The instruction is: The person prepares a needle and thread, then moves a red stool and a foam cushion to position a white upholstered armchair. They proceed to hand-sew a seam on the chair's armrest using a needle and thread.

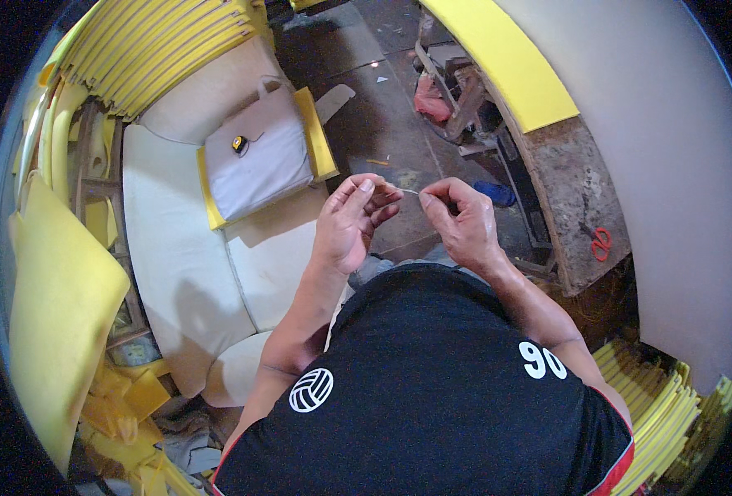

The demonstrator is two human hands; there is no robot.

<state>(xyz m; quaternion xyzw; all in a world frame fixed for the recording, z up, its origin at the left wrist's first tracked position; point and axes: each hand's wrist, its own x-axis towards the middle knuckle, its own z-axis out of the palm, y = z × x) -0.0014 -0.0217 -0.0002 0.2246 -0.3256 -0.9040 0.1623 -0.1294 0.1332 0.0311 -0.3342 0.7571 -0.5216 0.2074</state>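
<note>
A short piece of thin whitish thread (410, 191) runs between my two hands, in front of my body and over the floor. My left hand (348, 223) pinches one end between thumb and forefinger, its other fingers loosely curled. At the opposite end, the thumb and fingertips of my right hand (465, 221) are pressed together on the thread. Only the stretch between the fingertips is visible; what lies inside the fingers is hidden.
To the left stands a cream sofa (176, 256) bearing a pale cushion (262, 169) and a tape measure (239, 145). Red-handled scissors (600, 244) lie on a worn bench (568, 165) at right, beside yellow foam (515, 58). A blue slipper (495, 193) rests on the floor.
</note>
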